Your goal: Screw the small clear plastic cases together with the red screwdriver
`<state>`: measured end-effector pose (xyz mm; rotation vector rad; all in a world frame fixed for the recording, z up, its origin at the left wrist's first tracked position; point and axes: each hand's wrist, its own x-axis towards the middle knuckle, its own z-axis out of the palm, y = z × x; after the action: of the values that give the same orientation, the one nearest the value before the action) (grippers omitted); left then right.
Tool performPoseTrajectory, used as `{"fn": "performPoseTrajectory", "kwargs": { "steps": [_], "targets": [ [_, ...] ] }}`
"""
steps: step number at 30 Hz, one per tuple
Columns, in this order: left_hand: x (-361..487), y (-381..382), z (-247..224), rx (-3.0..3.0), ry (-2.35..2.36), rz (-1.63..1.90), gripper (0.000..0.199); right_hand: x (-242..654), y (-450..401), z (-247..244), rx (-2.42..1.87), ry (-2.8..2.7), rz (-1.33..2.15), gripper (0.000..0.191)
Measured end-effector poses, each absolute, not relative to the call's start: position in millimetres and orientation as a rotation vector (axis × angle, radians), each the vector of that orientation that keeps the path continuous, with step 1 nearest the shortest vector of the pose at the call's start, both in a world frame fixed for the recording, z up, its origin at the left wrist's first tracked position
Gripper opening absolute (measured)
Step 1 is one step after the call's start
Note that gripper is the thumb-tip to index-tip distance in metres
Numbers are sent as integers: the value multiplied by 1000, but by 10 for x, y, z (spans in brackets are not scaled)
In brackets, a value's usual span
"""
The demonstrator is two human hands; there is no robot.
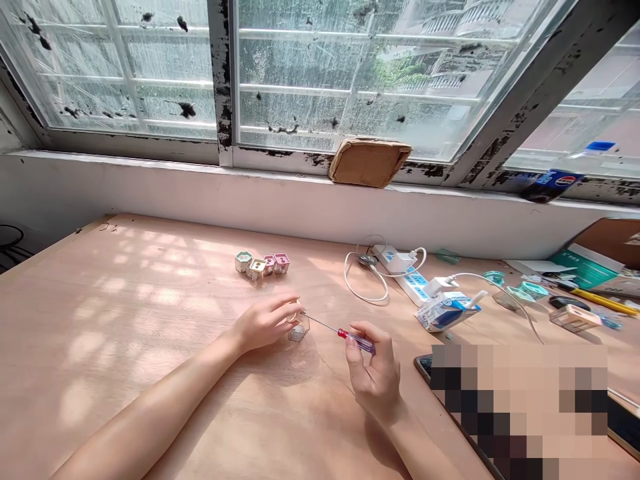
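Observation:
My left hand (270, 321) holds a small clear box (299, 329) with a pale rim, low over the wooden table (165, 300); its fingers lie over the box's left side. In my right hand (375, 370) is a screwdriver (357, 340) with a red and purple clear handle. Its thin shaft points left, and the tip is at the box's upper rim by my left fingertips. Whether the tip touches a screw is too small to tell. Behind my left hand stand several similar small boxes with green, yellow (257, 267) and pink (281, 262) rims.
Right of centre lie a power strip (413, 283) with white cables and a blue-white carton (445, 312). Farther right are a boxy item (575, 319), a yellow tool (605, 301) and a dark-edged device, partly pixelated. Cardboard (370, 162) and a cola bottle (555, 183) rest on the sill.

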<state>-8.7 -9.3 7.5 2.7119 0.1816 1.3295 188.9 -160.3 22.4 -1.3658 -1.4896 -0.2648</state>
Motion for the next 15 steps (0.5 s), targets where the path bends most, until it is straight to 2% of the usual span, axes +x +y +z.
{"fn": "performPoseTrajectory", "kwargs": {
  "steps": [8, 15],
  "targets": [
    [-79, -105, 92, 2694, 195, 1308, 29, 1911, -1605, 229, -1379, -1497, -271, 10],
    [-76, -110, 95, 2665, 206, 1352, 27, 1908, -1598, 148, -1343, -1484, -256, 21]
  ]
}}
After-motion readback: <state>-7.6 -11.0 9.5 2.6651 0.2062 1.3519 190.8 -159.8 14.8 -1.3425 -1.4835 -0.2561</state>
